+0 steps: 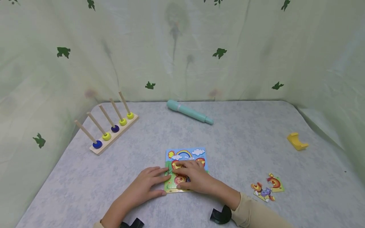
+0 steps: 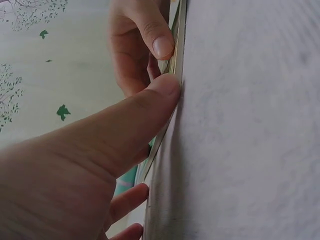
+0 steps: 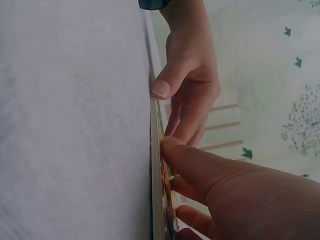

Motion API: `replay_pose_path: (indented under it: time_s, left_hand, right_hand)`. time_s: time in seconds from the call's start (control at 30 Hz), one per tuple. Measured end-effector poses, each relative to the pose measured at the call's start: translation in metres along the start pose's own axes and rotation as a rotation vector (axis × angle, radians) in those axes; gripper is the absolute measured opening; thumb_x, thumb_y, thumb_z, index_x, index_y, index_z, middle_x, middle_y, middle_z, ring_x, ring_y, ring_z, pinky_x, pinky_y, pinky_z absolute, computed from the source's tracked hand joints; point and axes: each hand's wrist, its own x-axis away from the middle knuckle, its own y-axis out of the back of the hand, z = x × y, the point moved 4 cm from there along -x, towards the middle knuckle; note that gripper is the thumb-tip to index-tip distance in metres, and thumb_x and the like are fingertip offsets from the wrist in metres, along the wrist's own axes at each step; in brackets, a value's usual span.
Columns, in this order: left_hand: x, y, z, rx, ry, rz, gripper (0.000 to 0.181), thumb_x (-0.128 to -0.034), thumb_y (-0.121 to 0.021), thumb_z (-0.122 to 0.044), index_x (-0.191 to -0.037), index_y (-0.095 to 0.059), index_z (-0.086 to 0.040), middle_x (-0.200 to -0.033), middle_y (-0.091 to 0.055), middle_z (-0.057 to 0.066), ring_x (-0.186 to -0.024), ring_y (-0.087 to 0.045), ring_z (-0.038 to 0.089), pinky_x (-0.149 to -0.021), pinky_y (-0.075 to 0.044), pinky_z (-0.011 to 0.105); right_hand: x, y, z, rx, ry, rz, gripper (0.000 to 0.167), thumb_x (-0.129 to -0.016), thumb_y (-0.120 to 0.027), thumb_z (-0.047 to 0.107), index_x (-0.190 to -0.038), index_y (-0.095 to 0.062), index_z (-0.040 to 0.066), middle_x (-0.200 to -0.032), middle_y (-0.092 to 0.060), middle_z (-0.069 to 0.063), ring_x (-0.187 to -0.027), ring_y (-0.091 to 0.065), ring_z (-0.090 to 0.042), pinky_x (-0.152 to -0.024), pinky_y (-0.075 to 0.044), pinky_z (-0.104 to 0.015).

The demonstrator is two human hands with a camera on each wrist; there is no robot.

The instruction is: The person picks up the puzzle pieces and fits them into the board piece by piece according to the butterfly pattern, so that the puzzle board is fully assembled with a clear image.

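A picture puzzle board (image 1: pixel 186 152) with a sun, rainbow and clouds lies flat on the table. My left hand (image 1: pixel 146 183) rests at its left side, fingers spread over the edge and thumb at the lower left corner. Over the board's middle lies my right hand (image 1: pixel 196 177), its fingertips touching the pieces and partly hiding the picture. In the left wrist view, the left thumb (image 2: pixel 165 85) is against the board's edge. The right thumb (image 3: pixel 172 145) touches the board's face in the right wrist view. Two loose puzzle pieces, one with a purple figure (image 1: pixel 265 192) and one with a red swirl (image 1: pixel 275 183), lie to the right.
A wooden peg stand (image 1: pixel 114 135) with blue and yellow rings stands at the back left. Near the back edge lies a teal, stick-shaped object (image 1: pixel 189 111). A yellow curved block (image 1: pixel 297 141) is at the right. A leaf-patterned curtain (image 1: pixel 182 57) hangs behind the table.
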Motion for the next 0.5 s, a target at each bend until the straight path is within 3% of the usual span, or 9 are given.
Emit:
replay_pose_path:
  time_s: [0.27,0.5]
  left_hand:
    - [0.000,0.000,0.002,-0.002,-0.009,-0.038,0.050,-0.0793,-0.062,-0.048,-0.123,-0.058,-0.023,-0.135,-0.042,0.001,-0.121,-0.038,0.026,-0.098,-0.027,0.048]
    - [0.001,-0.002,0.001,-0.009,0.002,-0.053,0.050,-0.0786,-0.063,-0.047,-0.123,-0.057,-0.024,-0.136,-0.041,0.002,-0.122,-0.037,0.025,-0.099,-0.026,0.046]
  right_hand:
    - [0.012,0.024,0.008,-0.190,-0.020,0.066,0.059,-0.084,-0.060,0.041,-0.135,-0.042,0.020,-0.139,-0.033,-0.002,-0.127,-0.028,-0.023,-0.097,-0.027,-0.052]
    - [0.057,0.067,0.000,-0.204,-0.072,-0.098,0.061,-0.078,-0.067,0.040,-0.131,-0.045,0.021,-0.141,-0.030,0.000,-0.128,-0.023,-0.029,-0.094,-0.026,-0.058]
